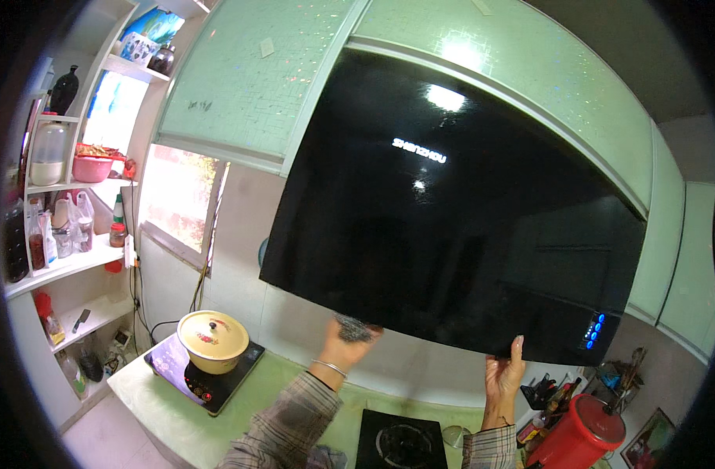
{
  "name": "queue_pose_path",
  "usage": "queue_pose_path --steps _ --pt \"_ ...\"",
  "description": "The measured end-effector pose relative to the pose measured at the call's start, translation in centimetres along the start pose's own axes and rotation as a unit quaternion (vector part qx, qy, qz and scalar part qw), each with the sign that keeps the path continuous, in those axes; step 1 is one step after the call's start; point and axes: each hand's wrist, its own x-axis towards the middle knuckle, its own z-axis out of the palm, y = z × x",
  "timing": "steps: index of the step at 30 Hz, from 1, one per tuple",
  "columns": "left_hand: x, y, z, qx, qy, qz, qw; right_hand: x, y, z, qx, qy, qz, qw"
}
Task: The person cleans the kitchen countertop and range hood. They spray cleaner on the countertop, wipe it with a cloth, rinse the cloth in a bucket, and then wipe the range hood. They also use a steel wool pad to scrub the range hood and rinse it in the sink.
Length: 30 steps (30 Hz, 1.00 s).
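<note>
A black glass range hood (439, 234) fills the middle of the view, its small panel lights (593, 331) glowing blue at the lower right. My left hand (341, 350), with a bracelet at the wrist, grips a grey scrubber (352, 328), probably steel wool. It is at the hood's lower edge, and part of the fingers is hidden behind the glass. Farther right, my right hand (505, 369) holds the hood's bottom edge, thumb on the front and fingers underneath. Plaid sleeves cover both forearms.
Below stands a black cooktop (399, 439) on the green counter (275, 404). A lidded enamel pot (213, 340) sits on an induction cooker (234, 375) to the left. A red canister (580, 431) and utensils are at right. Shelves (70, 281) with jars line the left wall.
</note>
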Motion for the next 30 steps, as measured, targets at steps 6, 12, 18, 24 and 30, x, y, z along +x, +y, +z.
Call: queue_pose_path --steps 6,12,18,24,30 --pt "-1.7 -0.6 -3.9 0.149 -0.034 -0.027 0.988 0.4 -0.1 -0.5 0.043 0.01 -0.003 0.999" --pt "-3.3 3.6 -7.3 0.143 -0.061 0.014 0.988 0.3 -0.4 0.3 0.045 -0.002 0.004 0.999" --pt "-1.3 4.7 -5.8 0.111 0.018 0.074 0.991 0.1 -0.1 -0.2 0.068 -0.001 0.042 0.997" --pt "1.7 4.6 3.5 0.058 -0.086 0.172 0.98 0.1 -1.0 0.0 0.03 -0.041 0.062 0.997" --pt "0.8 -1.5 2.2 -0.021 -0.181 0.089 0.979 0.0 -1.1 -0.6 0.005 -0.023 0.052 0.998"
